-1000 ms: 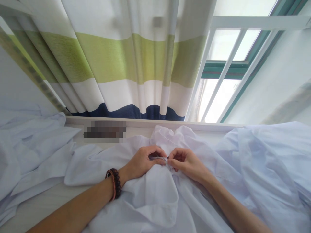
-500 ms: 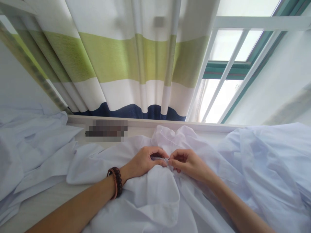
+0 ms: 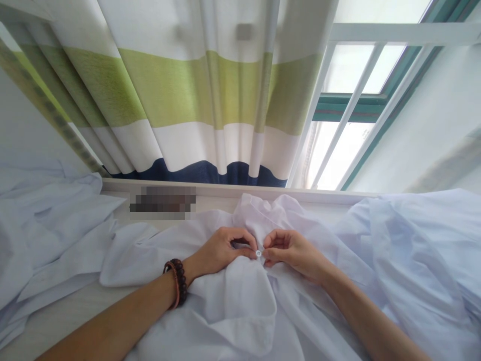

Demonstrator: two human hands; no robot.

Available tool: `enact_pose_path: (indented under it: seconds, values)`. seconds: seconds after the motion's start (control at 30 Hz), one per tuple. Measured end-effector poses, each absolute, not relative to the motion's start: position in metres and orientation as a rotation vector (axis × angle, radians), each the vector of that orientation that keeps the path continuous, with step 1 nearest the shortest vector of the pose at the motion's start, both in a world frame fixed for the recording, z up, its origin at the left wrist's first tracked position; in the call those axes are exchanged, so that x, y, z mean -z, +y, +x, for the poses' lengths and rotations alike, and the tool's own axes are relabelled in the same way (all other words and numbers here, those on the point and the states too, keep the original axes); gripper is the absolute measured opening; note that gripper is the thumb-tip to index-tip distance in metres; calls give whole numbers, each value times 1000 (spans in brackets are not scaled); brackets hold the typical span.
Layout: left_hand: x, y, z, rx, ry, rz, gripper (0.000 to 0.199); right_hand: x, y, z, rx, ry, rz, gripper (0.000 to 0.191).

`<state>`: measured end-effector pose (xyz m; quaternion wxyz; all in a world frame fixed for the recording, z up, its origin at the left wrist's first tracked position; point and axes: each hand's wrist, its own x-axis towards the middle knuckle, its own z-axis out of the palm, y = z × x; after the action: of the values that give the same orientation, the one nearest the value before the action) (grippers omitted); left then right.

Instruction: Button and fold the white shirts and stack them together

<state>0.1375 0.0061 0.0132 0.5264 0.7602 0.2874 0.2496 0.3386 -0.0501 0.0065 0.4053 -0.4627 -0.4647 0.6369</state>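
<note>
White garment (image 3: 244, 296) on pale surface (image 3: 218, 201), pinched in nearly closed fingers (image 3: 242, 233) of left hand (image 3: 220, 252) and right hand (image 3: 298, 254), with button (image 3: 258, 253) already visible between, seemingly half-finished, yet rumpled around.

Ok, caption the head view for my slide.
Left hand and right hand flank a small button on rumpled white cloth.

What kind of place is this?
Maybe a bedroom, perhaps up on a bed: there's a striped curtain, a white railing and lots of rumpled white cloth.
</note>
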Motion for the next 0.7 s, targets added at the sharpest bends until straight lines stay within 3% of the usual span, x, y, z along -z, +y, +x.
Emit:
enact_pose_path:
  seconds: [0.27,0.7]
  values:
    - [-15,4,138,-615,705,1838,6,-6,-53,333,-1520,-1179,-1084,22]
    - [-19,-4,139,-737,708,1941,6,-10,-51,339,-1672,-1013,-1004,23]
